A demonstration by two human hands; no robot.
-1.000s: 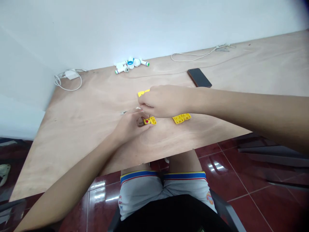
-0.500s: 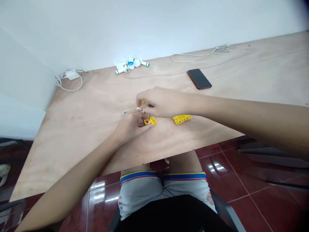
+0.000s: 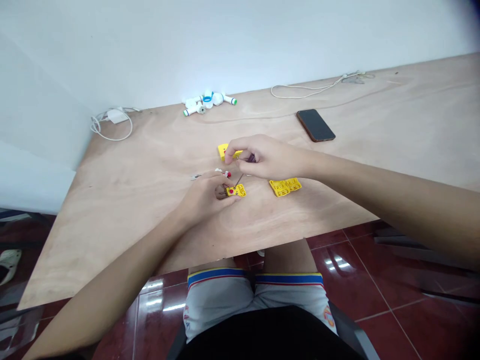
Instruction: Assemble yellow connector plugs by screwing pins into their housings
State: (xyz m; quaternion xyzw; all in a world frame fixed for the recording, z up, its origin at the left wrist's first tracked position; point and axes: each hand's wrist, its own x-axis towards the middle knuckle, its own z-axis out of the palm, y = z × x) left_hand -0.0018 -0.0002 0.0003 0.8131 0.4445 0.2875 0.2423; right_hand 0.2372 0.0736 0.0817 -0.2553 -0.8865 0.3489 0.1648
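Observation:
Between the thumb and fingers of my left hand [image 3: 210,196] is a small yellow casing [image 3: 237,190] with a red button and metal prongs. My right hand [image 3: 255,156] is closed on a dark-handled screwdriver [image 3: 251,158], whose thin shaft slants down to the casing. Behind my right fingers lies another yellow piece [image 3: 223,150], partly covered. Small red and white parts [image 3: 227,174] sit just above my left fingers. Two open yellow shells [image 3: 285,186] lie side by side, to the right of the held casing.
A phone [image 3: 315,125] lies at the back right of the wooden table [image 3: 123,200]. White and blue tubular pieces [image 3: 208,100] rest by the wall. A white charger with cable [image 3: 117,115] is at the back left, and a thin white cable [image 3: 300,95] runs along the back.
My right hand has shifted slightly right, uncovering more of the yellow piece, the red part and the screwdriver shaft. My left hand keeps its hold. The whole view has shifted a little.

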